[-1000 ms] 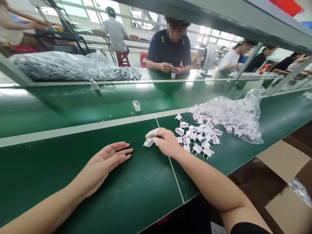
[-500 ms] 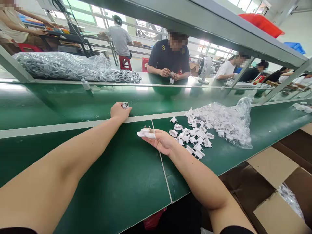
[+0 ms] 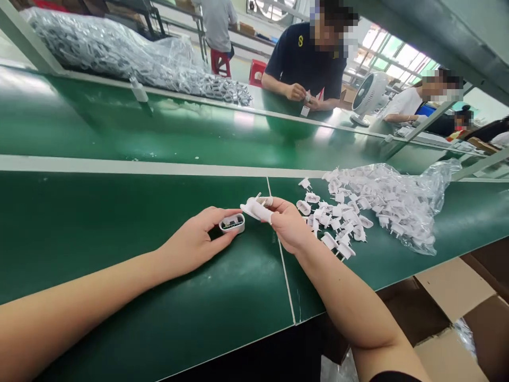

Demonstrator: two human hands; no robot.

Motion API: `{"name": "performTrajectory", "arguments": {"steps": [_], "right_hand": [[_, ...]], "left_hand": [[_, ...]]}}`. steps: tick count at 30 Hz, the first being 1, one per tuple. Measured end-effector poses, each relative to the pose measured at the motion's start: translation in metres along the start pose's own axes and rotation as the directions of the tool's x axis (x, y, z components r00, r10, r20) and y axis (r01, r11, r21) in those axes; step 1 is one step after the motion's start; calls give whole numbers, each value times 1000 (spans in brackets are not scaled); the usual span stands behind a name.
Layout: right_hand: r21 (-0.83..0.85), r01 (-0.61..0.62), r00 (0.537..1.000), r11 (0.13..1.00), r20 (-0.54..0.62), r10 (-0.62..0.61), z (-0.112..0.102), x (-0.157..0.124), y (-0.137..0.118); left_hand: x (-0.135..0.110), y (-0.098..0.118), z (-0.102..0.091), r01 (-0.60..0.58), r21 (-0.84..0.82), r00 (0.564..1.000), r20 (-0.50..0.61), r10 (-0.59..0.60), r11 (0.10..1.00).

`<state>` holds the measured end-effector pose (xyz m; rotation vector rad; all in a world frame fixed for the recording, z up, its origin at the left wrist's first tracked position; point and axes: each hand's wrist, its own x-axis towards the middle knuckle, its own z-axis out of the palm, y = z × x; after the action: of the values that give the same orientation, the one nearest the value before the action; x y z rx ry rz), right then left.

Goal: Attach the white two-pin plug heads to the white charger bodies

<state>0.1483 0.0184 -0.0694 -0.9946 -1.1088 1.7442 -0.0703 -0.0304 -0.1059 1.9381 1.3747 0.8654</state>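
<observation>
"So, going from the left, what worries you?"

"The left hand (image 3: 199, 234) pinches a white casing (image 3: 233, 225) between thumb and fingers, over the middle of the green counter (image 3: 159, 318). Its top is open with parts showing inside, so a hard squeeze or a stray fingertip could harm them."

"Is it resting on the counter or lifted?"

"I can't tell. Just to its right, the right hand (image 3: 290, 225) grips a white plug piece (image 3: 249, 207), prongs uppermost, with fingertips that look covered in white. Smooth covers on smooth plastic might slip, and the piece could drop or knock the casing's rim."

"And further right?"

"Loose plug pieces (image 3: 338, 215) lie just beyond that wrist, next to a clear bag (image 3: 431, 196) holding more. A careless forearm could sweep some toward the front edge."
</observation>
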Motion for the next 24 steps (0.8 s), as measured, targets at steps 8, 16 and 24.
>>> {"name": "performTrajectory", "arguments": {"steps": [8, 16, 24], "right_hand": [[-199, 148, 989, 969, 32, -144, 9, -14, -4], [-502, 387, 920, 774, 153, -361, 4, -17, 2], [-776, 595, 743, 210, 430, -514, 9, -25, -6]], "left_hand": [[5, -20, 5, 40, -112, 998, 48, -35, 993], [9, -18, 10, 10, -183, 1000, 31, -4, 983], [13, -7, 3, 54, -184, 996, 75, -41, 981]]}}
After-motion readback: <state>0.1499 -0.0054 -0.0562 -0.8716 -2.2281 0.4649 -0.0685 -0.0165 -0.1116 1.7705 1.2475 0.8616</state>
